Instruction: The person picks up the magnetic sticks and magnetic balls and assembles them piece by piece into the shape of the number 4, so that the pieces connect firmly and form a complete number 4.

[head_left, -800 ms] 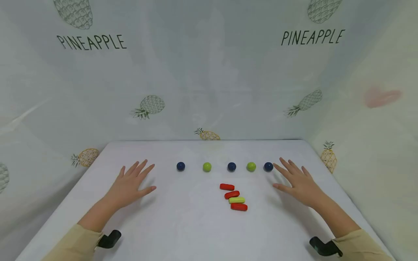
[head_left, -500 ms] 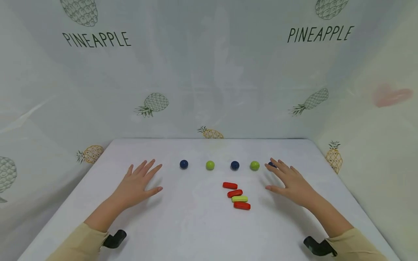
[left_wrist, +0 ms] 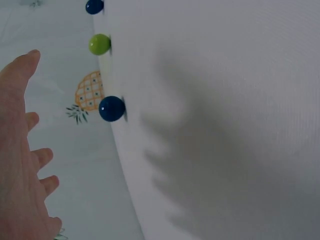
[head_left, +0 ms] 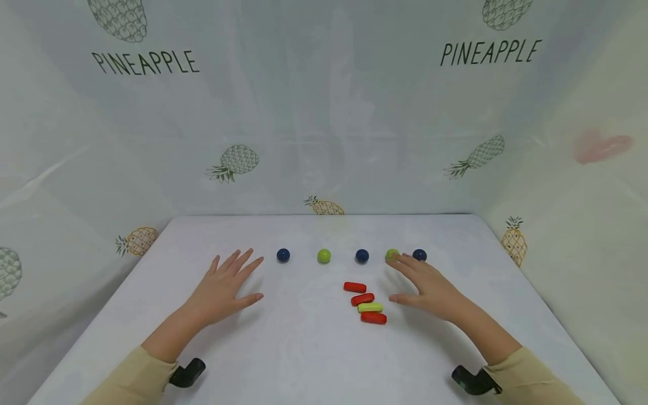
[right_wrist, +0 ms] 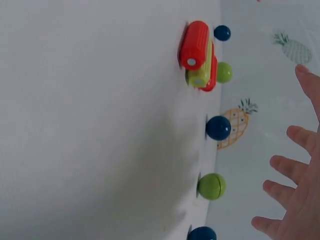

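I watch the left hand [head_left: 220, 295] at 9 o'clock on the white table [head_left: 304, 360], fingers spread and pointing to 1, thumb apart toward 2. At 3 o'clock I have the right hand [head_left: 432, 292], fingers spread and aimed at 10, thumb toward 9. Both hang above the tabletop, casting shadows.

Across the far side runs a row: left blue ball [head_left: 283, 255], at the left hand's 2 o'clock, left green ball [head_left: 324, 256], middle blue ball [head_left: 361, 256], right green ball [head_left: 392, 253], right blue ball [head_left: 419, 254]. In my head view the right fingertips overlap the right green ball; my right wrist view shows a gap.

Between the right hand's 8 and 9 o'clock lie four cylinders. The far red cylinder [head_left: 355, 287] and near red cylinder [head_left: 373, 318] lie roughly 9 to 3, right ends dipping toward 4. The middle red cylinder [head_left: 362, 299] slants from 8 to 2; the yellow-green cylinder [head_left: 370, 307] lies 9 to 3.
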Demonstrator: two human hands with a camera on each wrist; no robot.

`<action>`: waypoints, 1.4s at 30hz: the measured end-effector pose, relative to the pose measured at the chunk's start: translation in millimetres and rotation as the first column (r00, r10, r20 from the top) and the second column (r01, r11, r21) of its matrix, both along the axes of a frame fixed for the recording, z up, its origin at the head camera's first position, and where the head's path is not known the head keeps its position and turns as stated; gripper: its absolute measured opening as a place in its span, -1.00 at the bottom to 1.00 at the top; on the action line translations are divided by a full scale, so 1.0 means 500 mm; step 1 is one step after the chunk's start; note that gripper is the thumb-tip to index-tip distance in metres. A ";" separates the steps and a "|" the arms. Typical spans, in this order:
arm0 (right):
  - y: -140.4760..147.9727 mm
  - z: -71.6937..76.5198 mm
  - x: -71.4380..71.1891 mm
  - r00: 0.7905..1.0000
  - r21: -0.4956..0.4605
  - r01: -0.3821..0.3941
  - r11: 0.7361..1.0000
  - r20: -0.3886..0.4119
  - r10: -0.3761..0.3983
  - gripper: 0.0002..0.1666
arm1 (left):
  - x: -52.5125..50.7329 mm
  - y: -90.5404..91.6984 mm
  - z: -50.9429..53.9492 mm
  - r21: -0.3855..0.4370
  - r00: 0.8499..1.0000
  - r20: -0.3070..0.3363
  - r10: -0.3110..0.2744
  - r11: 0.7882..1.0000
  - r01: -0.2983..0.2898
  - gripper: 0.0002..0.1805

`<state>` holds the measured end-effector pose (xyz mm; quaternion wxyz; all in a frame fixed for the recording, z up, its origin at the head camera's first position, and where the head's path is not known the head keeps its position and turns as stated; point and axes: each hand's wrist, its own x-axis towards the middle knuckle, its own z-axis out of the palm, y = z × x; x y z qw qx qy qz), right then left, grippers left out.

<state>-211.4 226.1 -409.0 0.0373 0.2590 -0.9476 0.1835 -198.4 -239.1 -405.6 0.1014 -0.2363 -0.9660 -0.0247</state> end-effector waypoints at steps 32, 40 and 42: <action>-0.130 0.006 -0.033 0.965 -0.065 -0.110 0.992 0.231 0.122 -0.30 | -0.001 0.094 -0.043 -0.019 0.986 0.065 -0.153 0.988 0.154 -0.13; -0.148 0.003 -0.050 0.952 -0.045 -0.111 0.993 0.281 0.119 -0.46 | -0.004 0.109 -0.045 -0.011 0.981 0.091 -0.170 0.985 0.171 -0.12; -0.154 0.003 -0.056 0.947 -0.051 -0.108 0.993 0.299 0.119 -0.49 | -0.008 0.112 -0.047 -0.016 0.981 0.093 -0.168 0.985 0.170 -0.11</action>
